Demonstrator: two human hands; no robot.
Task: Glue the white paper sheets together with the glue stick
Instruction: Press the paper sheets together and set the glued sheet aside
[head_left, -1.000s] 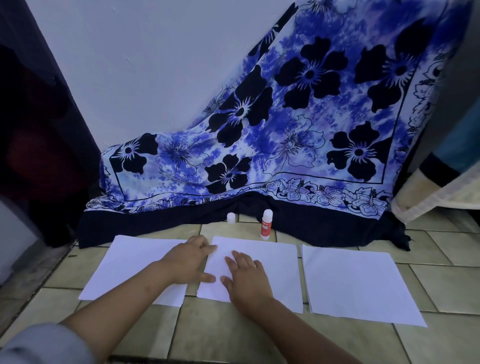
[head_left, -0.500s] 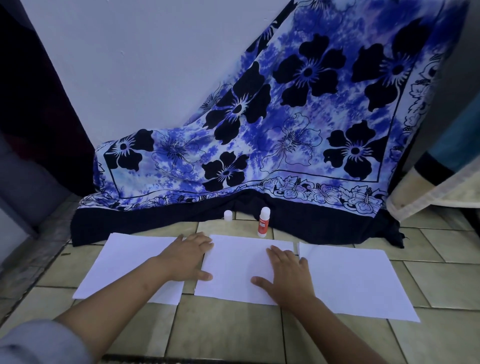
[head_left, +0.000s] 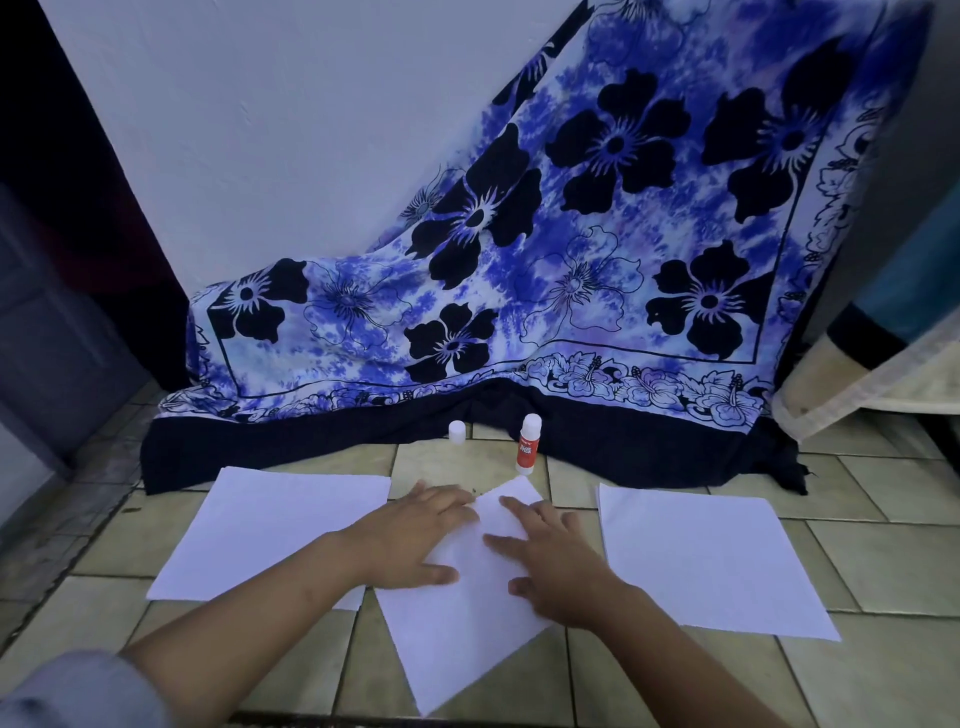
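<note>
- We kneel over a tiled floor (head_left: 883, 675) with three white sheets laid in a row: the left sheet (head_left: 270, 525), the middle sheet (head_left: 462, 639) and the right sheet (head_left: 696, 561).
- The middle sheet lies turned at an angle, one corner pointing toward us and another toward the glue stick; its left edge sits over the left sheet's near right corner, while it stays apart from the right sheet.
- Our left hand (head_left: 415, 540) lies flat, fingers spread, pressing on the middle sheet's left edge and part of the left sheet; it grips nothing.
- Our right hand (head_left: 556, 566) is likewise open and flat, palm down on the middle sheet, holding nothing.
- The glue stick (head_left: 529, 442) stands upright on the floor beyond the sheets, just before a blue flowered cloth (head_left: 571, 260); its cap (head_left: 457, 432) stands apart to its left, so it looks uncapped.
- We judge the step in hand to be positioning the middle sheet; whether any glue is on the paper we cannot tell.
- Next, we expect one hand must keep the sheets pinned while the other reaches forward for the stick.
</note>
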